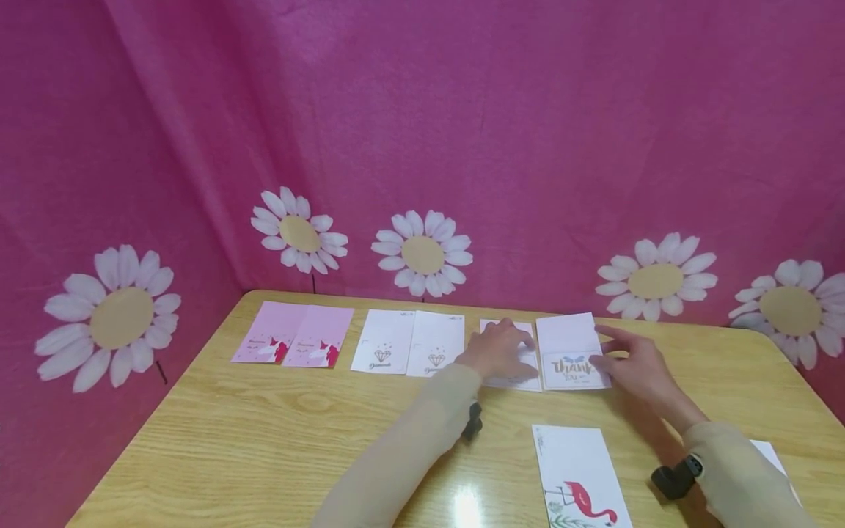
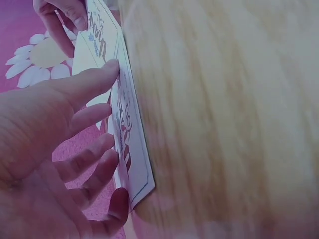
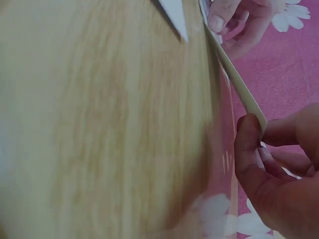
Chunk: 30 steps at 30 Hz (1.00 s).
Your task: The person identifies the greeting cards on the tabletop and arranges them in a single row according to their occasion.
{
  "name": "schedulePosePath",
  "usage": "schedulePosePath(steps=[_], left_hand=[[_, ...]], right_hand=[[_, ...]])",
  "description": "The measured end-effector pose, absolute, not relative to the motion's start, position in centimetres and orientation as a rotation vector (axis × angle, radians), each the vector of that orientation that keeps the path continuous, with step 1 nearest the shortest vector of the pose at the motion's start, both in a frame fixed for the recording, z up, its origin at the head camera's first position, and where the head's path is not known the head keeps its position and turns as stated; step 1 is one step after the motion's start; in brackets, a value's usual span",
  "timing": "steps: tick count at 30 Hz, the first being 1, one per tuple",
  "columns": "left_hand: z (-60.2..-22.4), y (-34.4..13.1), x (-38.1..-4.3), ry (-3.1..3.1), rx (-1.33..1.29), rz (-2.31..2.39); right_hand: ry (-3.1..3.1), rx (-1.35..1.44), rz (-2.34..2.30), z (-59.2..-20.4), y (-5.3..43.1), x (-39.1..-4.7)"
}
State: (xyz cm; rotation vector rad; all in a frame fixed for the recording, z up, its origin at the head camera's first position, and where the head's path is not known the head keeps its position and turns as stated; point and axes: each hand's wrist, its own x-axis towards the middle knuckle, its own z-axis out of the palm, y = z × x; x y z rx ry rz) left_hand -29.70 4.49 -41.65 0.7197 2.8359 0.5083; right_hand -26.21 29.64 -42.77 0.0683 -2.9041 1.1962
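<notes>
In the head view my left hand [image 1: 499, 350] lies over a white card [image 1: 490, 328], its fingers spread and touching the surface and partly hiding the print. The left wrist view shows "thank you" lettering on this card [image 2: 135, 149]. Beside it stands a second thank-you card [image 1: 571, 337], with gold lettering and a blue motif on its lower half. My right hand [image 1: 643, 367] pinches that card's right edge between thumb and fingers. The right wrist view shows the pinched card [image 3: 239, 84] edge-on, tilted up from the table.
Two pink unicorn cards [image 1: 317, 337] and two white diamond cards [image 1: 437, 339] line the table's back left. A flamingo card [image 1: 574, 462] lies nearer, and another white card [image 1: 769, 455] is partly behind my right sleeve. A pink daisy curtain [image 1: 528, 147] hangs behind the wooden table [image 1: 264, 440].
</notes>
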Motion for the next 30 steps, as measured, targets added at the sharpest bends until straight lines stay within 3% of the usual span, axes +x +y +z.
schedulePosePath(steps=[30], left_hand=[[-41.9,4.5,-29.8,2.805,0.732,0.368]], right_hand=[[-3.071,0.148,0.976,-42.7,28.8,-26.9]])
